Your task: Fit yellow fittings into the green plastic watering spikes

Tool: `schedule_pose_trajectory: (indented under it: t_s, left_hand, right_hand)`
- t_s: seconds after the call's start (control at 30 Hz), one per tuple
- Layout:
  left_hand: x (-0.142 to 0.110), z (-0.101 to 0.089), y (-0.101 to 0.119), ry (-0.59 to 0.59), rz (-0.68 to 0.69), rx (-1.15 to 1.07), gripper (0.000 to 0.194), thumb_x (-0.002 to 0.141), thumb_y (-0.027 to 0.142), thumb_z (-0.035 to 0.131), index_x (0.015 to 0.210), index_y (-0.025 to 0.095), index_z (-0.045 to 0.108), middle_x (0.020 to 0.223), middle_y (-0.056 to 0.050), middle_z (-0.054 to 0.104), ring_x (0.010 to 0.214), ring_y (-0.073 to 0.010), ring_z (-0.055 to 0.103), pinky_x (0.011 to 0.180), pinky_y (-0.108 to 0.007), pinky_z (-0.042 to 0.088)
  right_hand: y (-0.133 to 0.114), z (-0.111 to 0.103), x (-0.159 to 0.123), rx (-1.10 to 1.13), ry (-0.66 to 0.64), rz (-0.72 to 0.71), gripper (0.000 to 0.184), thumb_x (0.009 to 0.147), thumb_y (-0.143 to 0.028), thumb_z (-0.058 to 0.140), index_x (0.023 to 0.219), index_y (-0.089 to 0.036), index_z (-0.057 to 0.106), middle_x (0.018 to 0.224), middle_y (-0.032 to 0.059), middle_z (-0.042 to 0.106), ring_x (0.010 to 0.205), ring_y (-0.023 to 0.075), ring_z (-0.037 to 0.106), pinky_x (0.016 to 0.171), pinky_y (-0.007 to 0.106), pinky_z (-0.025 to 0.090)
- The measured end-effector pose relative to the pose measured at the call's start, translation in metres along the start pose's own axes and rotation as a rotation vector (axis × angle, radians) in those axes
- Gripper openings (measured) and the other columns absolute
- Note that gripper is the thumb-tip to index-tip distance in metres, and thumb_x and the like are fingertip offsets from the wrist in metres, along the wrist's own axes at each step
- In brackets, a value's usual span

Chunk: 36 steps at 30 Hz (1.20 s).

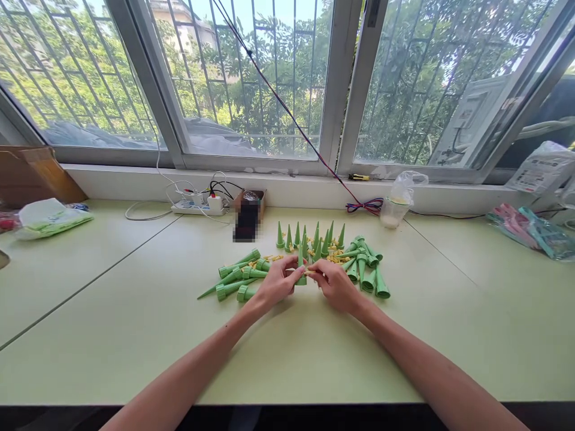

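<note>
My left hand is closed around a green plastic cone-shaped spike, which stands point up. Close beside it, my right hand pinches a small yellow plastic piece against the spike's side near its base. Behind my hands, several green spikes stand upright with small yellow pieces scattered among them. Left of my left hand lies a group of green spikes with ribbed caps. To the right of my right hand is a pile of green hollow cones.
A power strip with cables and a small box sit along the wall under the windows. A plastic cup with a bag and a coiled cable stand at the back right. Plastic packages lie far right, a white-green package far left.
</note>
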<state>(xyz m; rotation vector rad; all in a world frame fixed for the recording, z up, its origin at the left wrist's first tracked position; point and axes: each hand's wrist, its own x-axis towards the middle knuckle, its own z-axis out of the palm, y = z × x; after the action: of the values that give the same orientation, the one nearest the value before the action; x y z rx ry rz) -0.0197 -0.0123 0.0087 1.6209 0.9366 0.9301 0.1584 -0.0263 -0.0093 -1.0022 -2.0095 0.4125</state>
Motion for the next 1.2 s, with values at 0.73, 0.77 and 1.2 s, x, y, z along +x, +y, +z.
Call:
schedule_pose_trajectory:
  t_s: [0.73, 0.77, 1.2]
  left_hand:
    - [0.0, 0.002, -0.001, -0.016, 0.051, 0.013, 0.037, 0.083, 0.047, 0.059, 0.099, 0.014, 0.057, 0.066, 0.002, 0.053, 0.046, -0.005, 0.035, 0.04, -0.019, 0.034]
    - [0.001, 0.002, -0.001, -0.017, 0.05, 0.013, 0.036, 0.084, 0.047, 0.059, 0.098, 0.014, 0.057, 0.065, 0.002, 0.052, 0.045, -0.0049, 0.035, 0.039, -0.018, 0.033]
    - [0.0, 0.001, 0.007, 0.035, -0.062, -0.068, 0.037, 0.08, 0.048, 0.061, 0.095, 0.014, 0.058, 0.076, 0.0, 0.056, 0.037, -0.0012, 0.033, 0.034, -0.018, 0.024]
  right_hand:
    - [0.002, 0.004, -0.001, -0.012, -0.039, 0.068, 0.046, 0.101, -0.038, 0.029, 0.064, -0.019, 0.047, 0.059, -0.0004, 0.051, 0.055, 0.0124, 0.046, 0.057, 0.025, 0.033]
    - [0.002, 0.004, -0.001, -0.008, -0.038, 0.073, 0.046, 0.101, -0.038, 0.029, 0.064, -0.019, 0.047, 0.058, -0.0007, 0.05, 0.054, 0.0121, 0.045, 0.057, 0.025, 0.033]
    - [-0.006, -0.001, 0.0, 0.09, 0.036, 0.07, 0.018, 0.091, -0.036, 0.055, 0.095, -0.018, 0.058, 0.071, -0.0002, 0.058, 0.06, 0.0126, 0.05, 0.056, 0.023, 0.039]
